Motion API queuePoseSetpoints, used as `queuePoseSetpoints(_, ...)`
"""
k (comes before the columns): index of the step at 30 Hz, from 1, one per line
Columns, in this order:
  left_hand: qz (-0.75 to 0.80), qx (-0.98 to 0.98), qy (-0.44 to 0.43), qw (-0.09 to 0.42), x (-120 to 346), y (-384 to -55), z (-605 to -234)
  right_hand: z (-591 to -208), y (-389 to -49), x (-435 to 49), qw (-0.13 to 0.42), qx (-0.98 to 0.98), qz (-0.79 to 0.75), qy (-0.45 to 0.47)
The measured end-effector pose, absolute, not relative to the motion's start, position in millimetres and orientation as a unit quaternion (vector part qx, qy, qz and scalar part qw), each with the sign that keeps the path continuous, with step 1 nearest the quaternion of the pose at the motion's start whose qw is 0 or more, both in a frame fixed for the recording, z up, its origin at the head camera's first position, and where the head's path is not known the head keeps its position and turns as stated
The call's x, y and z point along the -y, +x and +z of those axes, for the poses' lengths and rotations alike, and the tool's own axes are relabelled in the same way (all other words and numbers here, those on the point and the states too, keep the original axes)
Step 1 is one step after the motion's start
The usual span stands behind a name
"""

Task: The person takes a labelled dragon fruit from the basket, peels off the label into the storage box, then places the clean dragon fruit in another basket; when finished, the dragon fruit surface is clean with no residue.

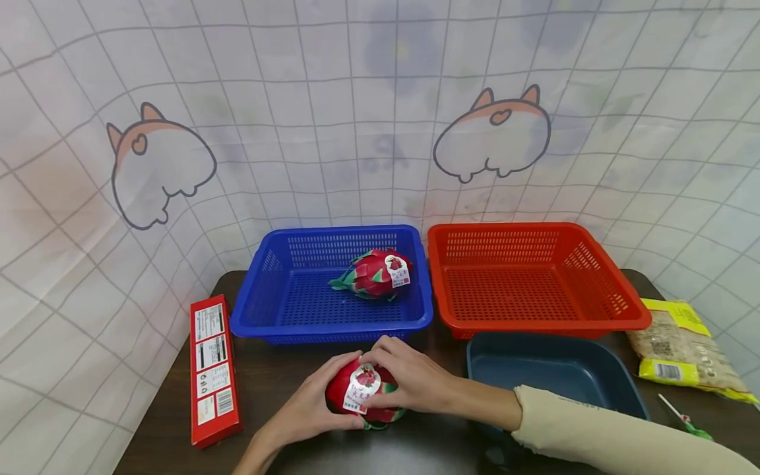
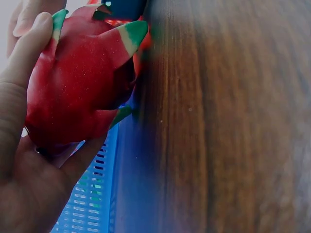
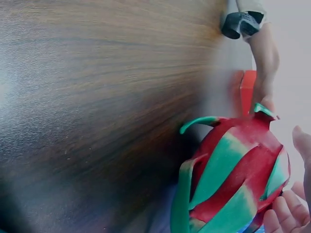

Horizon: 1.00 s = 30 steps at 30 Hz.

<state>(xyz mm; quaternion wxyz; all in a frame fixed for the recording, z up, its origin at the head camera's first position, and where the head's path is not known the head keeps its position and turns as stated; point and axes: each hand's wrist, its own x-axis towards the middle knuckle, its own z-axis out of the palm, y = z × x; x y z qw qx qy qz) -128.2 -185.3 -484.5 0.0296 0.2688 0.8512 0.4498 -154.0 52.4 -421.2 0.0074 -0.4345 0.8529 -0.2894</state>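
A red dragon fruit (image 1: pixel 336 390) with green-tipped scales and a white label is between both hands near the table's front. My left hand (image 1: pixel 310 409) grips its left side, fingers over the far side and thumb along the near side. From the right, my right hand (image 1: pixel 410 376) curves over the fruit, its fingers at the top and its thumb over the label. In the right wrist view, the right fingers (image 3: pixel 286 213) lie against the fruit's side, and its green scales point toward the camera. A second labelled dragon fruit (image 1: pixel 374 274) lies in the blue basket (image 1: pixel 332 331) behind the hands.
Right of the blue basket stands a red basket (image 1: pixel 534 323), with a dark blue tray (image 1: pixel 552 340) before it. A long red box (image 1: pixel 216 369) lies at left. A yellow-and-clear packet (image 1: pixel 683 343) and a lollipop (image 1: pixel 683 417) lie at right. A patterned curtain (image 1: pixel 380 132) hangs behind.
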Motion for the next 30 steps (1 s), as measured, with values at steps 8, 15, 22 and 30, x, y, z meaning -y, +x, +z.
queuePoseSetpoints(8, 0.468, -0.845, 0.256, 0.045, 184, -129, -482, -417, -155, -48, 0.025, -0.861, -0.321, -0.394)
queuePoseSetpoints(15, 0.473, -0.84, 0.263, 0.046, 184, -128, -483, -419, -153, -44, -0.018, -0.86, -0.325, -0.393)
queuePoseSetpoints(22, 0.472, -0.839, 0.27, 0.033, 185, -128, -484, -424, -154, -42, -0.034, -0.856, -0.337, -0.39)
queuePoseSetpoints(30, 0.47, -0.839, 0.273, 0.029, 185, -128, -485, -428, -155, -41, -0.046, -0.852, -0.347, -0.389)
